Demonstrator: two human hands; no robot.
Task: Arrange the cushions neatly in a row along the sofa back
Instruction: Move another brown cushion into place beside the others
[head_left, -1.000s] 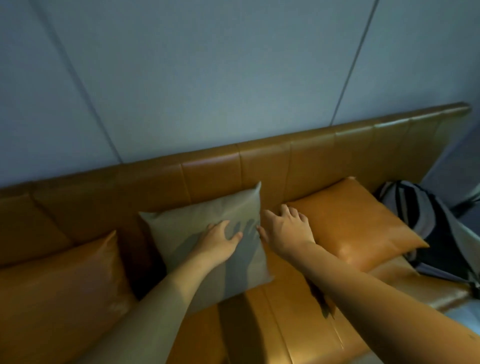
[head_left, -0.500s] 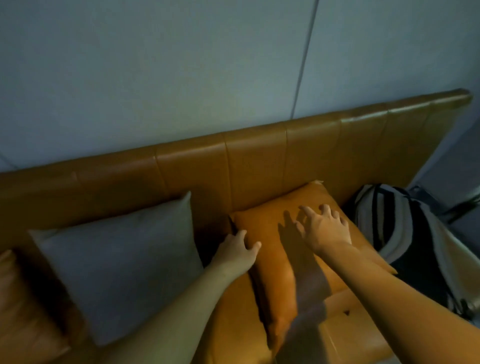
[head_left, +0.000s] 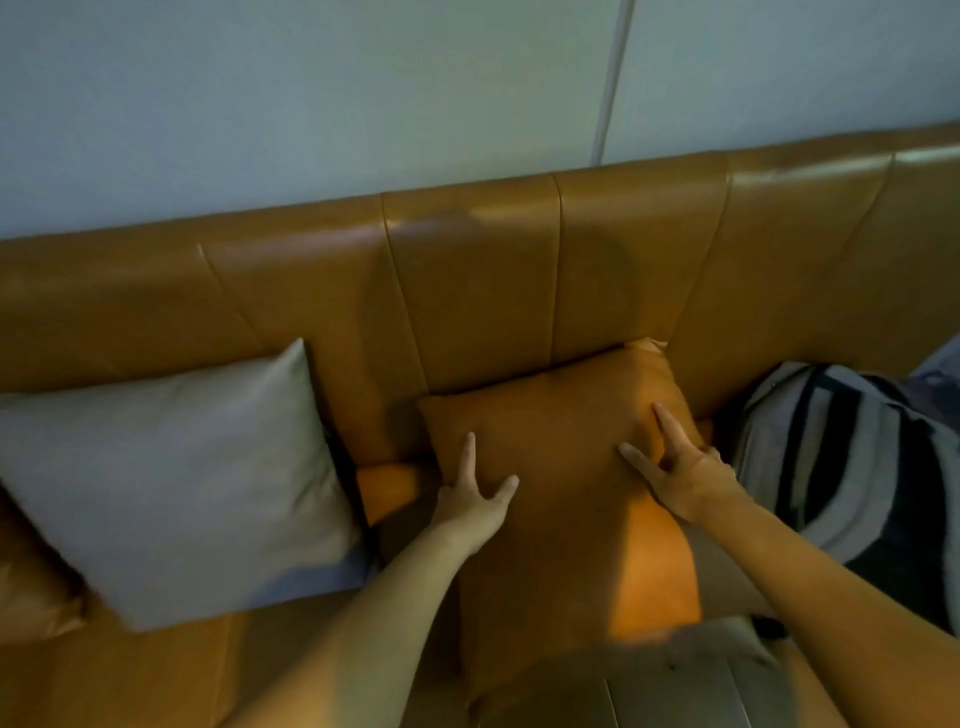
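With both hands spread flat, left hand (head_left: 475, 496) at seven o'clock and right hand (head_left: 675, 470) at three on the orange cushion (head_left: 561, 431) against the sofa back (head_left: 467, 291), an uneven push could tip it toward the backpack (head_left: 852, 457).

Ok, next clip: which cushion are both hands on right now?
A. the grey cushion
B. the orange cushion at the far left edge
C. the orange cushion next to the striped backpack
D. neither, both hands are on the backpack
C: the left hand and right hand lie flat with spread fingers on the orange cushion beside the striped backpack; the grey cushion sits untouched.
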